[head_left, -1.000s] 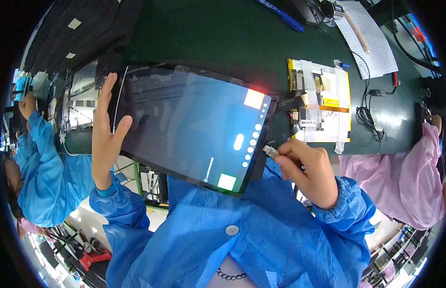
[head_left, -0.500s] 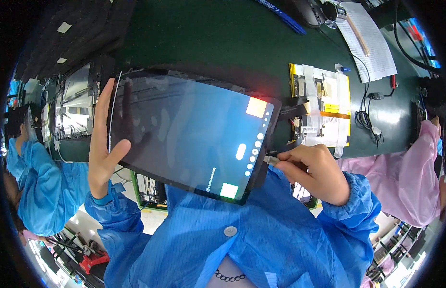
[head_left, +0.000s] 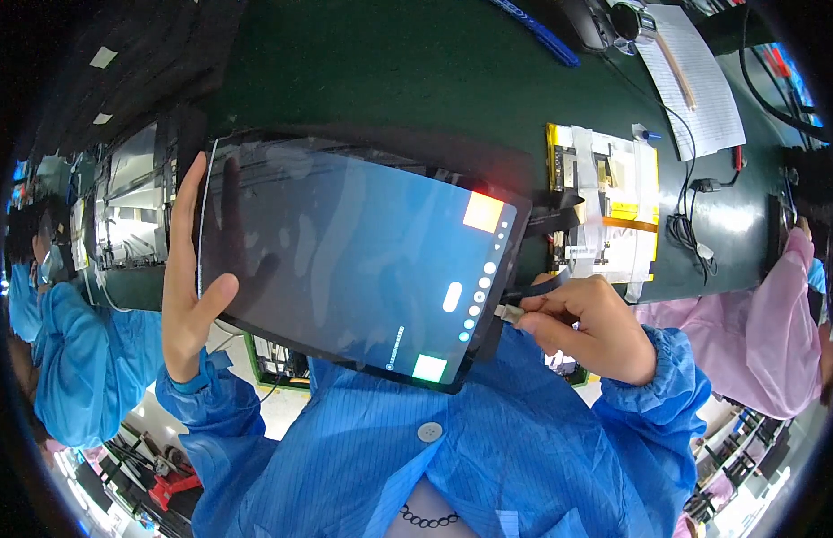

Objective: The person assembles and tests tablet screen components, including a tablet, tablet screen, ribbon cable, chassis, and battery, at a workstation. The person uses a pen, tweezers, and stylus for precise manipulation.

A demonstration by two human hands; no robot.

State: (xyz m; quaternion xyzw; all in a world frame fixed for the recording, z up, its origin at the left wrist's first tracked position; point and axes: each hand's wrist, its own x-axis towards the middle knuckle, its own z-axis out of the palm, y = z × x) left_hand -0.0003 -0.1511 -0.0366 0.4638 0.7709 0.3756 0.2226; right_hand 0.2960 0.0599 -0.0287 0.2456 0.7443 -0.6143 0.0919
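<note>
A tablet-like screen (head_left: pixel 344 260) with a black frame is lit blue and dark, with round icons along its right side. It is tilted over the green bench edge in front of my chest. My left hand (head_left: pixel 187 296) grips its left edge, thumb over the front and the long fingers stretched along the edge. At the right edge, my right hand (head_left: pixel 591 325) pinches a small pale metal plug (head_left: pixel 509 313) against the screen's side; whether it is fully seated cannot be seen. Black flat cables (head_left: pixel 555 218) run from behind the screen to a taped circuit assembly (head_left: pixel 618 238).
A blue pen (head_left: pixel 537 31), a wristwatch (head_left: pixel 633 24) and lined paper (head_left: pixel 703 108) lie at the back of the bench. A coiled black cable (head_left: pixel 681 229) is at right. Co-workers in blue (head_left: pixel 93 368) and pink (head_left: pixel 748 332) sit on either side.
The screen has dipped slightly, with both hands still on it and the plug. A black flat cable now shows more clearly above my right fingers.
</note>
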